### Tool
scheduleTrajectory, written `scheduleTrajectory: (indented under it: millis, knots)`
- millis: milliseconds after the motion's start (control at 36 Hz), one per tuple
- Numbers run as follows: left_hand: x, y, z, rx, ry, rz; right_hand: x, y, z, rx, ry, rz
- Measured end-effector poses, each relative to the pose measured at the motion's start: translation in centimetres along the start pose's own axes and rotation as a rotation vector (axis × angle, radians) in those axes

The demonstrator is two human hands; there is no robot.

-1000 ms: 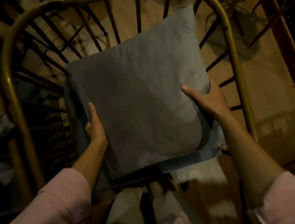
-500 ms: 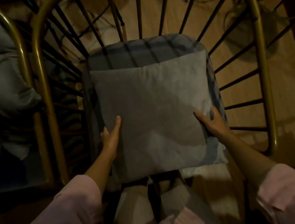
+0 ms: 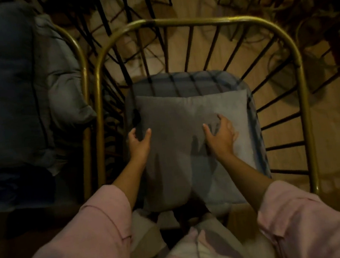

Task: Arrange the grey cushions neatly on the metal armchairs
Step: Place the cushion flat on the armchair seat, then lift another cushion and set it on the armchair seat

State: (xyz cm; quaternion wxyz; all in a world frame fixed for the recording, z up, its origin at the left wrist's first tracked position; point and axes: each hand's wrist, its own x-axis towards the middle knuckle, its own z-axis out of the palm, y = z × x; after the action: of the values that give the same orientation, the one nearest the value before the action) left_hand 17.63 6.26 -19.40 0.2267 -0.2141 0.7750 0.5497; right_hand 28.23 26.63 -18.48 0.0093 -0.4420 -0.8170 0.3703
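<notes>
Lying flat on the seat pad (image 3: pixel 191 79) of the brass-railed armchair (image 3: pixel 195 21), the grey cushion (image 3: pixel 179 140) looks square, plump and smooth. The left hand (image 3: pixel 140 143) and right hand (image 3: pixel 220 134) rest on it, fingers spread, gripping nothing. Dim light and both forearms hide its near corners.

The square grey throw cushion (image 3: pixel 187 139) hides most of the blue-grey padded seat cushion (image 3: pixel 193 80) beneath both grips.
</notes>
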Motion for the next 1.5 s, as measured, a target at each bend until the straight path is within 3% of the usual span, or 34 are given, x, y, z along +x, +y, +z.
scheduleTrajectory:
  millis: [278,417,583,694,833,972,1167,1361,1500]
  knots:
    - [2.2,10.0,-16.9,0.081,0.420,0.549,-3.0,-19.2,4.9,-0.012,-0.215,-0.413]
    - [5.2,13.0,-28.8,-0.005,0.572,0.580,-6.1,-29.2,9.9,0.001,-0.303,-0.439]
    - [10.6,13.4,-42.4,0.077,0.667,0.376,-10.1,-38.6,17.1,0.107,-0.454,-0.359]
    - [14.4,13.3,-48.3,0.164,0.600,0.210,-12.0,-43.5,20.5,0.243,-0.470,-0.310]
    - [19.6,12.4,-52.6,0.241,0.446,0.122,-12.3,-46.6,24.9,0.299,-0.422,-0.167]
    - [23.9,11.3,-54.4,0.235,0.389,0.020,-11.6,-46.8,26.9,0.190,-0.339,-0.071]
    - [26.9,12.0,-56.2,0.215,0.348,-0.093,-9.9,-45.5,28.0,0.263,-0.316,-0.077]
    - [25.4,13.3,-55.8,-0.008,0.262,-0.102,-9.0,-44.5,26.0,0.415,-0.414,-0.009]
    - [22.5,14.9,-55.2,-0.064,0.258,-0.042,-7.9,-43.7,23.4,0.501,-0.426,0.208]
